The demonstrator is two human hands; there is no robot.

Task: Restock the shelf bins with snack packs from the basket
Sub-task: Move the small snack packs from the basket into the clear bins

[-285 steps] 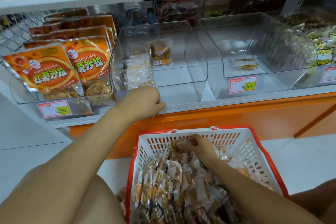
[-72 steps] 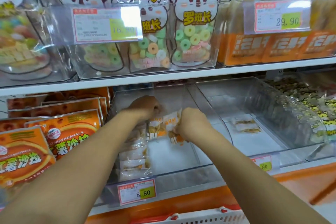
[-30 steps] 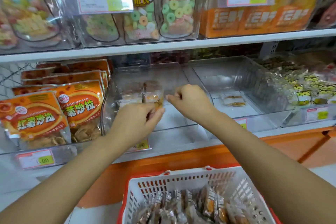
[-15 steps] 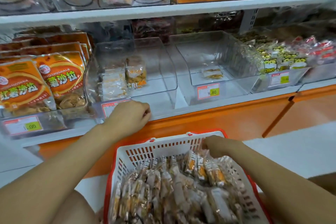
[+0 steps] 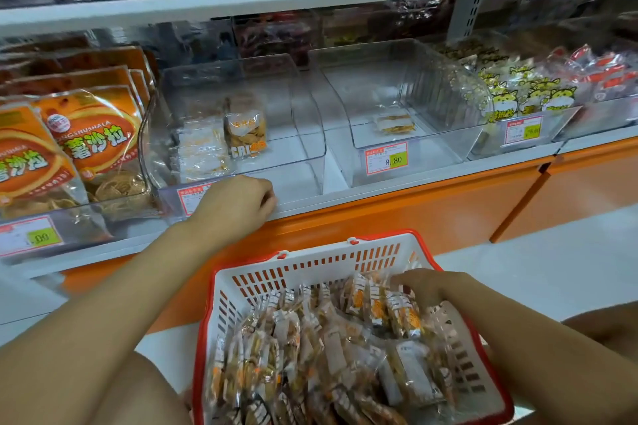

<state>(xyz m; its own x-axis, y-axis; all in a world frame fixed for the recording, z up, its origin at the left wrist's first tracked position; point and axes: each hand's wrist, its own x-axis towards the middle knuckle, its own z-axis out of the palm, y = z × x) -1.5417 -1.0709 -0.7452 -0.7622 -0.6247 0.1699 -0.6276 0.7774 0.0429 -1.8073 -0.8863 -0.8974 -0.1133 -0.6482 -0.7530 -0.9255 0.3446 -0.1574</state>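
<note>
The person is crouching in front of a low shelf [image 5: 379, 191] with an orange front. A red-rimmed white basket [image 5: 310, 260] is sitting near them on the floor, and it is holding a heap of snack packs [image 5: 310, 338] in clear wrappers with orange print.

The right hand [image 5: 423, 286] is reaching into the far right part of the basket, palm down, with its fingers bending over the tops of a few packs standing there. It is touching them, but the view is not showing whether any pack is actually being pinched.

The left hand [image 5: 238, 203] is resting on the front lip of a clear bin [image 5: 303, 121] on the shelf, covering part of that bin's price label. Its fingers are curling under, and it cannot be told whether they are hooking the lip or just leaning on it. A few packs [image 5: 245, 129] are standing at the left side of this bin, leaving the right side bare.

Just to the right, a second clear bin [image 5: 431, 79] is holding one small flat pack [image 5: 395, 123] and is carrying a price tag [image 5: 386, 158] reading 8.80. Orange bags [image 5: 93, 145] are filling the bin to the left, and yellow cartoon packs [image 5: 528, 97] are filling the bin at far right.
</note>
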